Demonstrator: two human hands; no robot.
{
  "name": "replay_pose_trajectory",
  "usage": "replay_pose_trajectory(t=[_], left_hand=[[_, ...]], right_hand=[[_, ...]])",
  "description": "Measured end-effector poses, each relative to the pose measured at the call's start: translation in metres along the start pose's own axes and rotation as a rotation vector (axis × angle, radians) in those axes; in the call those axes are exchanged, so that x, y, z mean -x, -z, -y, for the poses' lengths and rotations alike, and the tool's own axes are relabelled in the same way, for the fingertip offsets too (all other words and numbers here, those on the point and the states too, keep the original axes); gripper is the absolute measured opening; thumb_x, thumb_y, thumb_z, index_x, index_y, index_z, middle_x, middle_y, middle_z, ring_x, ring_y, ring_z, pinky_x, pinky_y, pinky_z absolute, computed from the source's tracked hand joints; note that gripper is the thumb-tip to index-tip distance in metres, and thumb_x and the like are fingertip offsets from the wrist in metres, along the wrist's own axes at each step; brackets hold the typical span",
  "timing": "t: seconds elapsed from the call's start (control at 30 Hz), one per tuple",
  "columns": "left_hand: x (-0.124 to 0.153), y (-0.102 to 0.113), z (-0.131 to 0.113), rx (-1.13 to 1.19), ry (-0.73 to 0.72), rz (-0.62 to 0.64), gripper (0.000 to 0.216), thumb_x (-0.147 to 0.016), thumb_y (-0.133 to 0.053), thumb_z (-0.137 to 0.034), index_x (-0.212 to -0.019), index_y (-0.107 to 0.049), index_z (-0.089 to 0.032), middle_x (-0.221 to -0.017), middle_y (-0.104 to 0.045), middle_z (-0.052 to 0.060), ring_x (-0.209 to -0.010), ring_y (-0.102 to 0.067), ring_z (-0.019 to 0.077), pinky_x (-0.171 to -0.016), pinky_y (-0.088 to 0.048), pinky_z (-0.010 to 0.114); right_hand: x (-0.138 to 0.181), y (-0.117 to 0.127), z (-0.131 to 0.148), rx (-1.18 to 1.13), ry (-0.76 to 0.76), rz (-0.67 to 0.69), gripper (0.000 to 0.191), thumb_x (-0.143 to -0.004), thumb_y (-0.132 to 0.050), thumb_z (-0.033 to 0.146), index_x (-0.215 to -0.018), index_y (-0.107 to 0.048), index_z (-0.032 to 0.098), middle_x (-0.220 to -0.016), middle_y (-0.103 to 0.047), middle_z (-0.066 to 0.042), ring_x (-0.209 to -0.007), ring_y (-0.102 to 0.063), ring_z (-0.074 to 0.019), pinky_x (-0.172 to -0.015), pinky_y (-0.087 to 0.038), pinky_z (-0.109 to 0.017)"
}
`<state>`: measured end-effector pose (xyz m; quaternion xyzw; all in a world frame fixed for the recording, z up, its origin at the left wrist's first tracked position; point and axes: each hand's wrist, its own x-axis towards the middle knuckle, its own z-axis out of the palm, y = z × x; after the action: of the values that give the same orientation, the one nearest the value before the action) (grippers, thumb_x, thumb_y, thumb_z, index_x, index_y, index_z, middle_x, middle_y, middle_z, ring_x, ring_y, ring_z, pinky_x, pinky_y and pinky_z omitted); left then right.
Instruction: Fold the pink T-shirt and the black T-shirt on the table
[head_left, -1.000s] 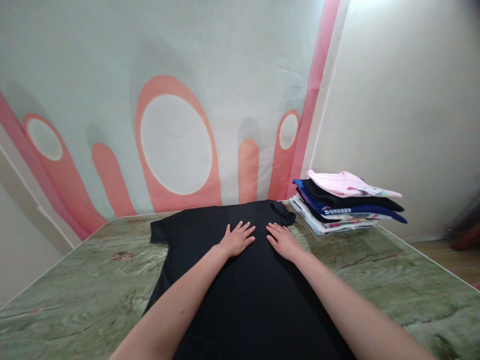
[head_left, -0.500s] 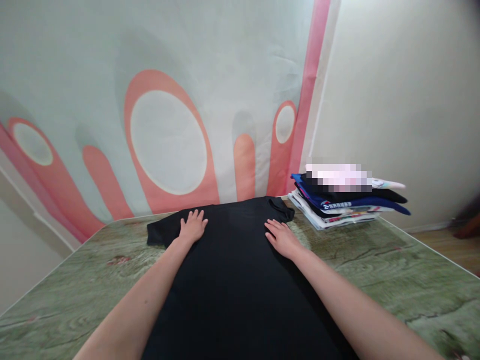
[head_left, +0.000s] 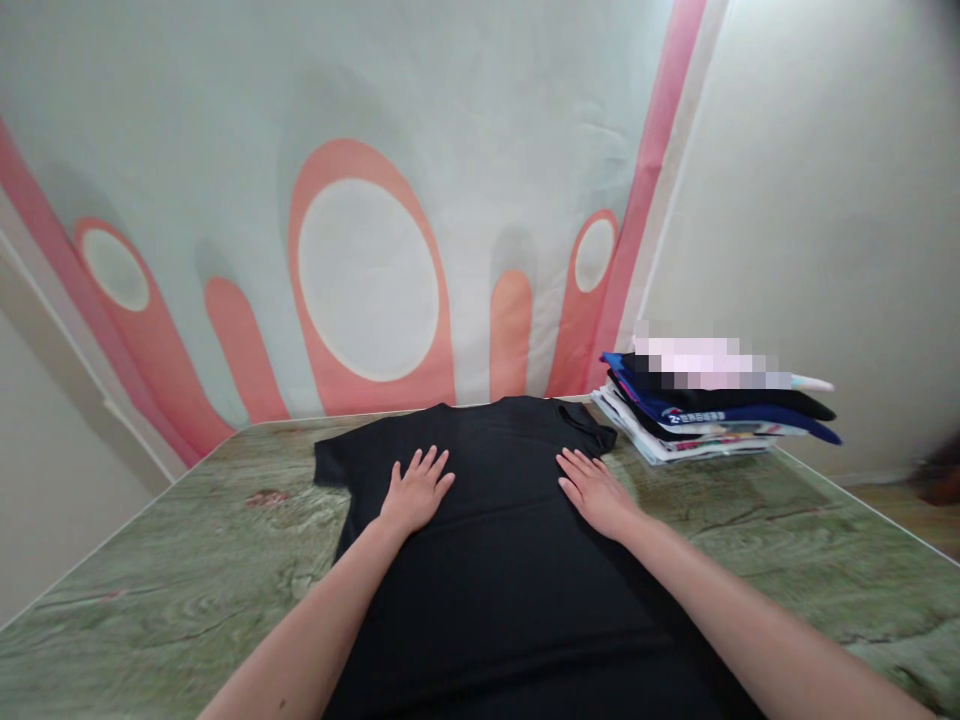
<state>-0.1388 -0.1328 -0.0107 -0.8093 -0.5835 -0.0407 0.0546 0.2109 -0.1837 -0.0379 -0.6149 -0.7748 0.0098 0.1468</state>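
Observation:
A black T-shirt (head_left: 495, 560) lies spread flat on the green marbled table (head_left: 172, 580), its collar toward the far wall. My left hand (head_left: 416, 492) rests palm down on the shirt's upper left chest, fingers stretched out and slightly apart. My right hand (head_left: 596, 490) lies flat on the upper right part, near the right sleeve, fingers also extended. Neither hand holds anything. Both forearms reach over the lower part of the shirt.
A stack of folded shirts (head_left: 712, 405) in pink, black, blue and white sits at the table's far right corner. A wall hanging with pink arches (head_left: 367, 280) stands right behind the table's far edge. Wooden floor shows at the right.
My left hand slid from the shirt's middle out to the left shoulder, then came back inward and lower on the chest. My right hand stayed nearly where it was.

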Motion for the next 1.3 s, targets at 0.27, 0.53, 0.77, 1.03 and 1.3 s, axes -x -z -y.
replay_pose_trajectory(t=[0.27,0.53,0.77,1.03,1.3], left_hand=[[-0.011,-0.002,0.001,0.057,0.007,0.051,0.059,-0.094,-0.016,-0.059,-0.147,-0.025,-0.034,-0.155,-0.02,0.002,-0.141,-0.014,0.0315,-0.106,-0.016,0.062],[-0.056,-0.01,0.029,0.05,0.182,0.032,0.062,-0.092,-0.017,-0.062,-0.147,-0.024,-0.034,-0.156,-0.016,0.003,-0.141,-0.012,0.0342,-0.102,-0.015,0.069],[-0.078,-0.013,0.046,0.053,0.202,0.086,0.061,-0.092,-0.016,-0.06,-0.147,-0.024,-0.034,-0.156,-0.017,0.002,-0.141,-0.014,0.0337,-0.103,-0.016,0.067],[-0.069,-0.014,0.031,0.068,0.197,0.028,0.06,-0.093,-0.014,-0.059,-0.147,-0.023,-0.033,-0.155,-0.018,0.004,-0.141,-0.014,0.0343,-0.101,-0.017,0.069],[-0.067,-0.022,0.027,0.024,0.186,0.011,0.062,-0.091,-0.014,-0.062,-0.146,-0.026,-0.035,-0.155,-0.02,0.002,-0.14,-0.017,0.033,-0.103,-0.015,0.068]], right_hand=[[0.0,0.009,0.001,-0.01,0.003,0.052,0.057,-0.093,-0.03,0.047,-0.142,-0.037,0.019,-0.151,-0.03,-0.009,-0.139,-0.026,-0.0231,-0.11,-0.024,-0.044],[-0.078,-0.013,0.012,0.009,-0.089,0.023,0.062,-0.094,-0.022,0.056,-0.144,-0.033,0.02,-0.152,-0.026,-0.009,-0.141,-0.017,-0.0246,-0.112,-0.013,-0.048],[-0.094,-0.021,-0.003,0.017,-0.11,0.032,0.06,-0.095,-0.019,0.054,-0.144,-0.033,0.022,-0.153,-0.026,-0.006,-0.141,-0.017,-0.0219,-0.112,-0.012,-0.046],[-0.117,-0.012,0.024,-0.005,-0.17,0.047,0.059,-0.095,-0.025,0.049,-0.142,-0.035,0.015,-0.152,-0.026,-0.012,-0.14,-0.019,-0.0285,-0.109,-0.019,-0.05],[-0.171,-0.029,0.091,-0.09,0.144,0.176,0.056,-0.095,-0.02,0.056,-0.145,-0.028,0.033,-0.154,-0.02,0.003,-0.142,-0.011,-0.0192,-0.113,-0.01,-0.047]])
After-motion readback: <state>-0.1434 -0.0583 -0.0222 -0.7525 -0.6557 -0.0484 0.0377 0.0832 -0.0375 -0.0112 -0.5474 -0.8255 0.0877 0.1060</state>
